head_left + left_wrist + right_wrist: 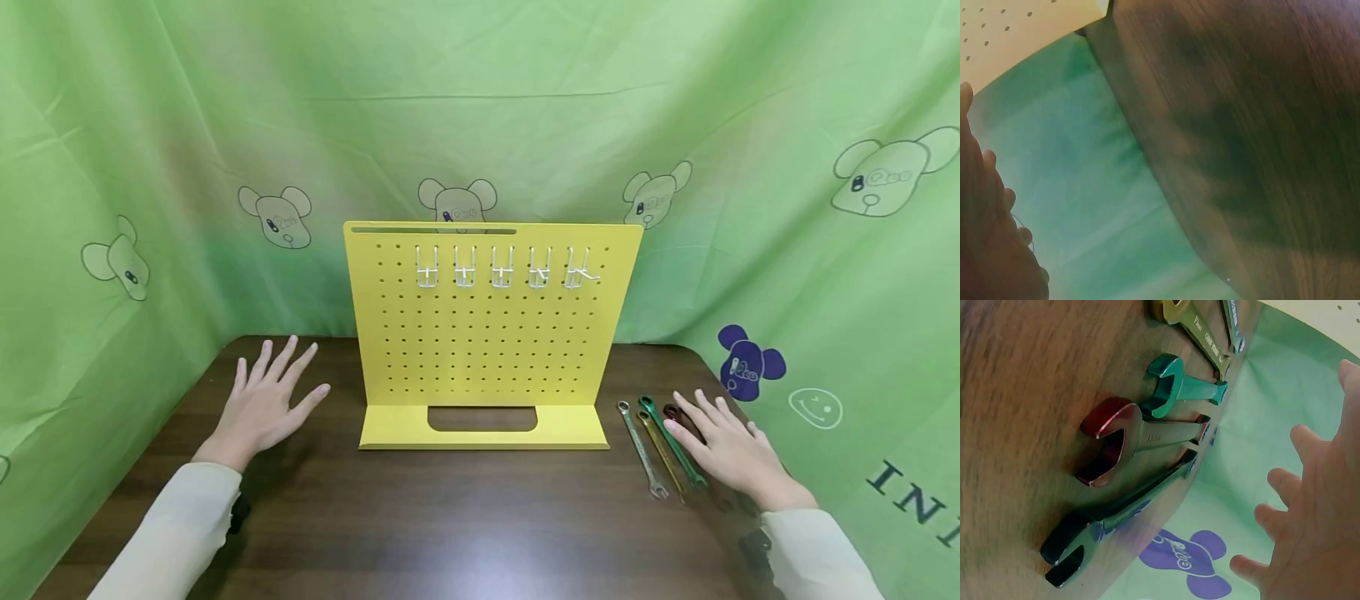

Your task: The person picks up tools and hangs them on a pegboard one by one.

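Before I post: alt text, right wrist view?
Top to bottom, a silver wrench, gold wrench, green wrench, red wrench and dark wrench, all metal, lie in a row on a brown wood-grain table. At right, a bare right hand, fingers spread, holds none.

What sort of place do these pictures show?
Probably a staged tabletop workspace: a yellow pegboard stands on a wood-grain table, combination wrenches lie beside it, and printed green fabric hangs behind.

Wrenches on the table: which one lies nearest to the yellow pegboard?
The silver wrench, leftmost in the head view; the gold wrench, green wrench, red wrench and dark wrench all lie farther from the pegboard.
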Available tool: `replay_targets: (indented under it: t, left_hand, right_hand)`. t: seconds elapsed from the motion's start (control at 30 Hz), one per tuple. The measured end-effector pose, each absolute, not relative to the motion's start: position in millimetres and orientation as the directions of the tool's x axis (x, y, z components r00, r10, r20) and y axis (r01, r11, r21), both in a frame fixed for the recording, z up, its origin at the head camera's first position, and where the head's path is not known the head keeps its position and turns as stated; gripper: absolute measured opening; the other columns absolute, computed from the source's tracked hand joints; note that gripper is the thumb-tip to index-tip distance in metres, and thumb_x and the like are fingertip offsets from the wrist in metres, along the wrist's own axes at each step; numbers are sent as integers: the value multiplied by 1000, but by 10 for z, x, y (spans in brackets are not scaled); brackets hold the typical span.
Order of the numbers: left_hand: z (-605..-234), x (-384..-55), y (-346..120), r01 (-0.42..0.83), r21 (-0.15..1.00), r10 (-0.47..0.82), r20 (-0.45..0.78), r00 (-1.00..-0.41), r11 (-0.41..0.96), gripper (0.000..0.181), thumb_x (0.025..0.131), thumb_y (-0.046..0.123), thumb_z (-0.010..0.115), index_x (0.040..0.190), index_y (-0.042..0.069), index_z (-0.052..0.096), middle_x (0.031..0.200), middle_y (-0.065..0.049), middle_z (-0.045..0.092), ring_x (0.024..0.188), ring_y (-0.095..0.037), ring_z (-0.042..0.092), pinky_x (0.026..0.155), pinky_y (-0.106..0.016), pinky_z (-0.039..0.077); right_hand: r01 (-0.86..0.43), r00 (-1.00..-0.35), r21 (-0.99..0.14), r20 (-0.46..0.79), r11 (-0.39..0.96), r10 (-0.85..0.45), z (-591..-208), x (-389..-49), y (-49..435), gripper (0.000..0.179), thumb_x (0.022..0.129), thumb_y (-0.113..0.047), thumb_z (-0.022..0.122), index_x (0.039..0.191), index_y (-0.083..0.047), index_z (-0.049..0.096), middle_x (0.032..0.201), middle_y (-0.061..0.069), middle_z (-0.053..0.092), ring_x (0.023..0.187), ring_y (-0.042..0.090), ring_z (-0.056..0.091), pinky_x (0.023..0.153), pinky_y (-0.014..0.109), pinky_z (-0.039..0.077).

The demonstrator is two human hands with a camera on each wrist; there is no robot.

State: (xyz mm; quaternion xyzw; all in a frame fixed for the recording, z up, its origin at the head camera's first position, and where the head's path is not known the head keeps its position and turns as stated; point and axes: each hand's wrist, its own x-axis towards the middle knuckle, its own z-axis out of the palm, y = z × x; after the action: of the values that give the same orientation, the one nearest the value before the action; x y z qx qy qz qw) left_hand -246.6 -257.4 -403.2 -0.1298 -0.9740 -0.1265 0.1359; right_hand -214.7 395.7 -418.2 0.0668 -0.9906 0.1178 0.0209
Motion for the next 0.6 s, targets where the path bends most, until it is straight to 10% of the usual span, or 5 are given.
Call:
replay_targets:
  t: [0.6]
  left_hand:
    - [-3988,-2594,-2521,283,592,167,245,-955,755,70,106,55,33,162,26,3,167,-12,-1,150,-40,-9,113,-71,-8]
  right_hand:
    - [-137,-988,-439,-3,888,-154,-4088,-2169,3892,66,109,-49,27,159,-7,20,158,34,10,141,60,8,93,88,13]
